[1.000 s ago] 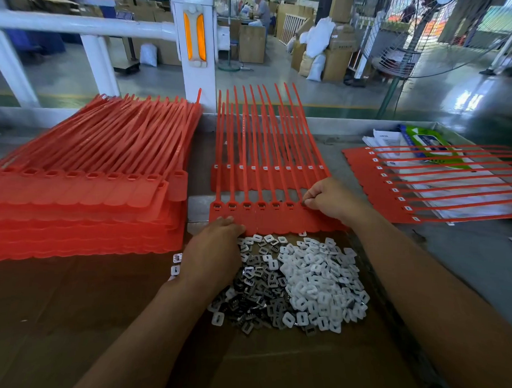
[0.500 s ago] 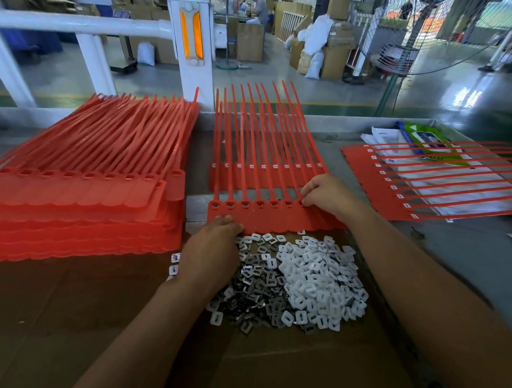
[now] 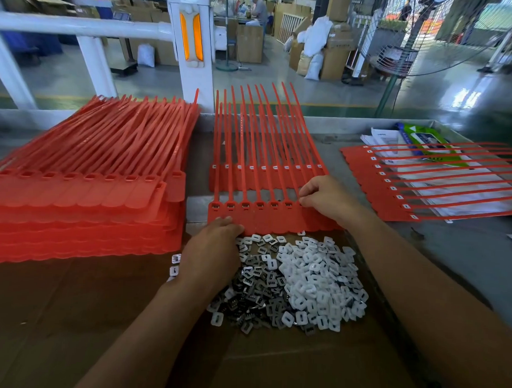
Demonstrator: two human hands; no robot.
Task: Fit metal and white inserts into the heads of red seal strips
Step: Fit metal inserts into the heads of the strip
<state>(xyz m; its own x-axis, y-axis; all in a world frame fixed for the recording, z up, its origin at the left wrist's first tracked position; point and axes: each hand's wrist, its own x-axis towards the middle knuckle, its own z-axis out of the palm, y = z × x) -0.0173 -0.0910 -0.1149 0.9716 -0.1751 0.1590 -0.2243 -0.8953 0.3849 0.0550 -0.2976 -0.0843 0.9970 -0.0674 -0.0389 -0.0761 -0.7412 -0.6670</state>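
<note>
The red seal strips (image 3: pixel 265 221) being worked lie as one sheet in the middle of the counter (image 3: pixel 464 253). Their heads face the person and their tails point far, so the row of sockets sits just beyond the supply. The left hand (image 3: pixel 215 247) lies palm-down with relaxed fingertips on the sheet's near edge, apparently pinning it against sliding. It also overhangs the metal inserts (image 3: pixel 254 283), handy for the next pick. The right hand (image 3: pixel 327 196) bunches its fingers in a pinch at a head just right of the six that already show metal. Whether an insert sits between the fingertips is hidden. The white inserts (image 3: pixel 318 283) are heaped on the cardboard (image 3: pixel 70 318), touching the metal ones on their right, probably for a second pass. The unfilled sheets (image 3: pixel 83 193) are stacked on the left and the filled sheets (image 3: pixel 423 185) lie on the right, which keeps stock and done work apart.
</note>
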